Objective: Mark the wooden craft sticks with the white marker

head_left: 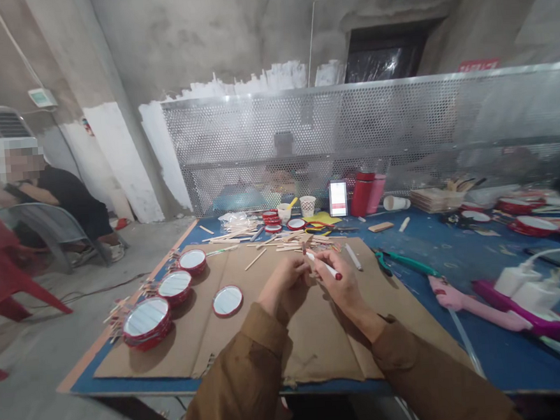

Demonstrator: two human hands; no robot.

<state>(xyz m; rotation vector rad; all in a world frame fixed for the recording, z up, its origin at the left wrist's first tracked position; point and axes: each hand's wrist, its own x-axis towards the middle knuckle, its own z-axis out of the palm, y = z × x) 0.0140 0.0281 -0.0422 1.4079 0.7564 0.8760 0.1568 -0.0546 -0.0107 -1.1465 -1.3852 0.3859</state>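
head view - both hands over the cardboard sheet [319, 354] on the table [129, 384]. the right hand [345, 288] pinches a white marker [325, 266] with a red end; the left hand [285, 283] curls narrowly round a craft stick [304, 250], only its end showing. a short, close pinch steadies such work - the fingers hide any contact point. on the sheet's left, red-rimmed round frames [227, 301]; beyond it, loose sticks [282, 243]; to its right, green-handled pliers [399, 262].
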